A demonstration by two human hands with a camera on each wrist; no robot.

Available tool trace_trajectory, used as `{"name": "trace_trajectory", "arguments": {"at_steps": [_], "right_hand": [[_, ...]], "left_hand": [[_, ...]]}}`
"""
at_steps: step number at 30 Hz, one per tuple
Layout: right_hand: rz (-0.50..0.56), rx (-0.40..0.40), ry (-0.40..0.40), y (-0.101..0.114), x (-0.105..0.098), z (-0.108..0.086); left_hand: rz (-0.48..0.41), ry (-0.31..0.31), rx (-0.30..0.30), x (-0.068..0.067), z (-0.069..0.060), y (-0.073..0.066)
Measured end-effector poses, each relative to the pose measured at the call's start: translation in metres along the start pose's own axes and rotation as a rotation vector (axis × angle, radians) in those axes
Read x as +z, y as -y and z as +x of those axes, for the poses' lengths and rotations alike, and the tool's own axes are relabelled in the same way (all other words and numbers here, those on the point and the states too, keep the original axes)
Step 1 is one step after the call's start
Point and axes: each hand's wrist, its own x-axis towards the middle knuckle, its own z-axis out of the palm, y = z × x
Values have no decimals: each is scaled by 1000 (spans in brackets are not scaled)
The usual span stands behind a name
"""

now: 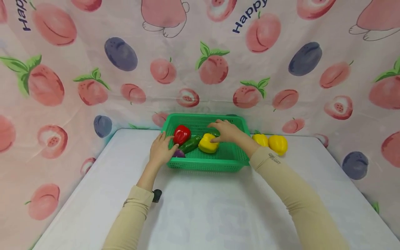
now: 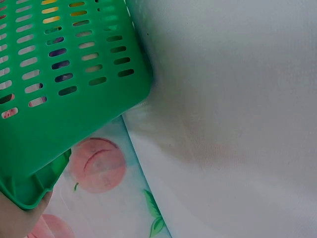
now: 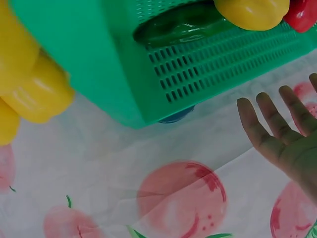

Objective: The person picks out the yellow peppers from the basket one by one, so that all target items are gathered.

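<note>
A green plastic basket point(image 1: 206, 166) stands at the back of the table. Inside it are a red bell pepper point(image 1: 182, 134), a long green vegetable point(image 1: 190, 145), a yellow bell pepper point(image 1: 207, 143), part of a purple vegetable point(image 1: 178, 153) and a second glossy green vegetable point(image 3: 181, 25). My left hand point(image 1: 160, 151) holds the basket's left rim, thumb on the inner side. The left wrist view shows only a bit of that hand beside the rim. Over the basket's right half reaches my right hand point(image 1: 227, 132). Its fingers point(image 3: 271, 116) are spread, with nothing in them.
Yellow bell peppers point(image 1: 278, 144) lie on the white table point(image 1: 200, 208) just right of the basket, partly behind the right forearm. A fruit-print cloth point(image 1: 134, 83) hangs right behind the basket. A small black device point(image 1: 157, 196) sits at the left wrist.
</note>
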Motion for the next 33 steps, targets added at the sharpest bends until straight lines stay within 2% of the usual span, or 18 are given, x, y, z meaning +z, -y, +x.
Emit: {"name": "trace_trajectory", "arguments": {"at_steps": [8, 14, 18, 33], "right_hand": [[13, -63, 53, -4, 0, 19], [82, -102, 65, -5, 6, 37], [75, -132, 88, -3, 12, 48], [64, -109, 201, 0, 27, 64]], "left_hand": [[-5, -6, 2, 1, 2, 2], [-1, -5, -1, 0, 1, 4], [-4, -8, -9, -2, 0, 5], [-9, -11, -2, -1, 1, 1]]}}
